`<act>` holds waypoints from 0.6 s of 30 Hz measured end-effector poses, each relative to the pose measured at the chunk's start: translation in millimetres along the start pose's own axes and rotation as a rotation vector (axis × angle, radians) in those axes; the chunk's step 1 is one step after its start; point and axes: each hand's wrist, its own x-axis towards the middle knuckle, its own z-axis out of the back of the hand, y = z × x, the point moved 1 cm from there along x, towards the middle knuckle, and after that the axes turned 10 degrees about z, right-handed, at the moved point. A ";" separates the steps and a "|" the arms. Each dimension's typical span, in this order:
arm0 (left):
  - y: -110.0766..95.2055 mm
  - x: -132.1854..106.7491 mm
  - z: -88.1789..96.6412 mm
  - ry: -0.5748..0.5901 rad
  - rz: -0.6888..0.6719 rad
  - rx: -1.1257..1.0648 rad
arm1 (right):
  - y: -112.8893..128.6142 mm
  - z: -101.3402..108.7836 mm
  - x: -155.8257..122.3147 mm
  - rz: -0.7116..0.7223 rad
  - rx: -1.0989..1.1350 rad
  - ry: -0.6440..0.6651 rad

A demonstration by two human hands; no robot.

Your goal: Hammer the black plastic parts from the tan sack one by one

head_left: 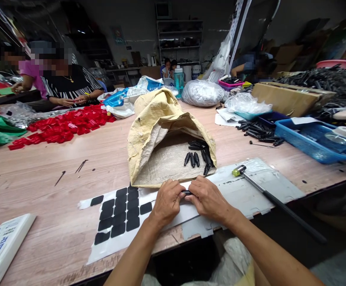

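My left hand [167, 200] and my right hand [205, 197] meet at the front of the table. Between them is a small black cylindrical part [186, 192], pinched at each end by closed fingers that hide most of it. Just beyond lies an open yellow woven sack [152, 119], its mouth facing me, with several similar black parts [196, 159] inside. A sheet of black rounded-square stickers [119, 212] lies left of my left hand. To the right, a mallet [268, 194] with a yellow-green head and black handle rests on a grey sheet [258, 171].
A blue tray [316, 147] and a pile of black parts [258, 131] are at the right. Red pieces [68, 123] are heaped at the far left, near a seated person [68, 87]. A white boxy device [8, 246] stands at the front left. The mallet's handle overhangs the table edge.
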 end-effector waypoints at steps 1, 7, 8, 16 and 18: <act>-0.8 -0.5 0.1 -0.018 0.000 0.030 | 1.5 -3.4 0.4 -0.006 0.014 -0.029; -2.1 -0.6 4.3 -0.022 0.029 0.040 | 1.6 -7.3 2.5 -0.054 0.086 -0.074; -2.2 -0.3 5.0 -0.017 0.036 0.024 | 0.3 -4.7 2.4 -0.058 0.103 -0.055; -8.9 -1.3 11.1 -0.030 0.069 -0.080 | -7.2 11.5 -2.3 -0.166 0.269 0.020; -9.7 -1.9 11.6 -0.022 0.067 -0.067 | -7.6 11.8 -2.1 -0.179 0.276 0.039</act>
